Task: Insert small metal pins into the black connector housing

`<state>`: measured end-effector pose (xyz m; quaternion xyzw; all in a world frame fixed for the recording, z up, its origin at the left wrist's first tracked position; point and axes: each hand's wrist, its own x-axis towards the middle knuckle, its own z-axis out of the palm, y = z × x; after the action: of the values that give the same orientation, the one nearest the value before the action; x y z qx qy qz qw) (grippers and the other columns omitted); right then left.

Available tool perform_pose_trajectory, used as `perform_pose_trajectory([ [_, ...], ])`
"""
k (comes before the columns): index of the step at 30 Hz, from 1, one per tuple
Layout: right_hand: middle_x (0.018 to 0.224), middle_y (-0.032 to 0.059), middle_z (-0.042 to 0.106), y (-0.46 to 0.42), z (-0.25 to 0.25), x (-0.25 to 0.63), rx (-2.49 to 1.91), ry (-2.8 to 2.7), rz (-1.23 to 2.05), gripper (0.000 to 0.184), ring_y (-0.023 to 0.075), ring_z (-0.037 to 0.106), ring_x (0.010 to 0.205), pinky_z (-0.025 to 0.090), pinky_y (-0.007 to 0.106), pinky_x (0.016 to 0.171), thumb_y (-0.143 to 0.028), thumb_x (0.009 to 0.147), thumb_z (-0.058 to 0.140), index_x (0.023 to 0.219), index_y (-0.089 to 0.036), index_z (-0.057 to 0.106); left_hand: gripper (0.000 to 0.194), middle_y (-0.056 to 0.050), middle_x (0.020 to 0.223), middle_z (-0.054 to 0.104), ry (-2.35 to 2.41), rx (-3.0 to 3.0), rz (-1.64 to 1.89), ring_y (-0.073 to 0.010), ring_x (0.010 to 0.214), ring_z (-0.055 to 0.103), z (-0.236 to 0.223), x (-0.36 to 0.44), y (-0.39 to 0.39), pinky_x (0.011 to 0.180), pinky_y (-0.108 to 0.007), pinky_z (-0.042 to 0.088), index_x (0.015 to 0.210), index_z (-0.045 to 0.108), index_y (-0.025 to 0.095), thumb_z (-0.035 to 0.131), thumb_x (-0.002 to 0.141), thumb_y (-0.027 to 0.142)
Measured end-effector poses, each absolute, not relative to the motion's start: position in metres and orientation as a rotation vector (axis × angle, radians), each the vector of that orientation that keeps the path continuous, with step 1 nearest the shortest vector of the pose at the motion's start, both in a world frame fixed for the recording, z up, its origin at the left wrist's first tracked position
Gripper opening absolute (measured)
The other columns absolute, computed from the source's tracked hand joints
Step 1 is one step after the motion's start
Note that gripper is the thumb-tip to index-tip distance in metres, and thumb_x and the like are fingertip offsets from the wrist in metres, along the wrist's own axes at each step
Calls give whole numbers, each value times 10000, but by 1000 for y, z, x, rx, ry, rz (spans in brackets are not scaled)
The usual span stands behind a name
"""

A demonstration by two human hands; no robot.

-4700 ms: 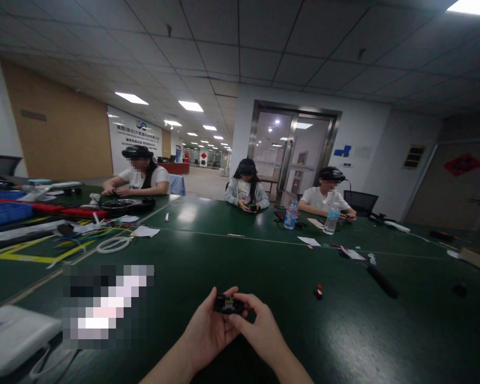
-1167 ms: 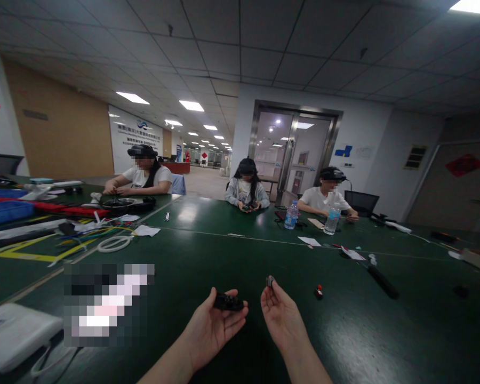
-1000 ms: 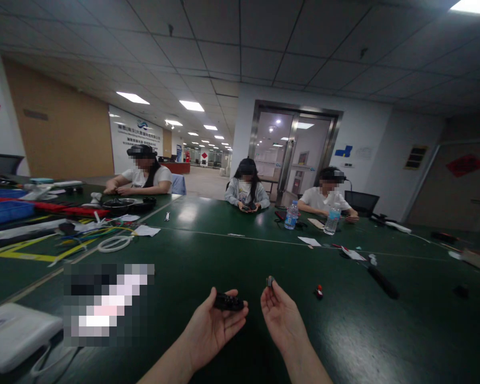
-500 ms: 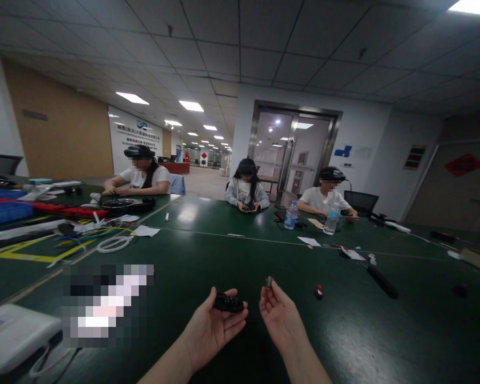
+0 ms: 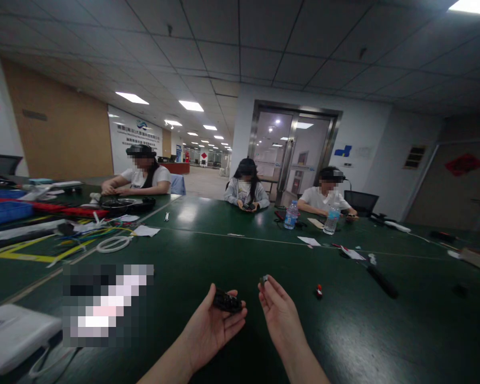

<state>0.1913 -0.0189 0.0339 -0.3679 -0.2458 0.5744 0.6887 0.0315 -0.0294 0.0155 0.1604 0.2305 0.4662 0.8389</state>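
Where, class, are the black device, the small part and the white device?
Black device [image 5: 227,302]: head view, middle of its body, in left hand [image 5: 211,324].
Small part [image 5: 263,279]: head view, exposed end, in right hand [image 5: 279,305].
White device [image 5: 21,332]: head view, top face.

We see a left hand [image 5: 210,332] and a right hand [image 5: 280,312], both bare, with slim fingers [image 5: 236,320]. Both forearms [image 5: 172,365] are bare too, narrowing smoothly toward the wrists [image 5: 191,348].

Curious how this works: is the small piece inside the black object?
Out: the right hand pinches the small piece, apart from the black object in the left hand.
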Motion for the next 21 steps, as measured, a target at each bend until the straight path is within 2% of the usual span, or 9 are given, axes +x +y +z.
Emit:
perform_pose_trajectory([
  [6,885,46,665,-28,37,181,-930,-998,1091,367,186,605,851,459,335,809,-322,584,725,910,-182,633,451,-166,952,647,486,347,974,-243,841,648,12,33,-27,847,-364,431,1089,485,123,462,829,491],
  [11,932,46,632,-41,38,170,-1010,-1498,839,196,190,574,898,434,344,840,-217,699,602,888,-211,652,405,-131,868,661,499,332,982,-202,751,655,14,35,-28,785,-320,461,1006,541,113,430,853,471],
  [14,989,37,612,-46,37,163,-1066,-1682,727,235,185,548,957,424,334,858,-148,715,558,901,-250,658,406,-111,812,655,511,311,981,-167,669,642,16,36,-29,707,-279,480,970,555,101,398,871,461],
  [21,991,19,625,-42,32,161,-1171,-1867,615,249,183,529,997,398,340,892,-143,722,561,901,-280,667,394,-79,742,619,570,242,1012,-125,563,594,16,38,-27,588,-230,481,902,558,89,375,886,437],
])
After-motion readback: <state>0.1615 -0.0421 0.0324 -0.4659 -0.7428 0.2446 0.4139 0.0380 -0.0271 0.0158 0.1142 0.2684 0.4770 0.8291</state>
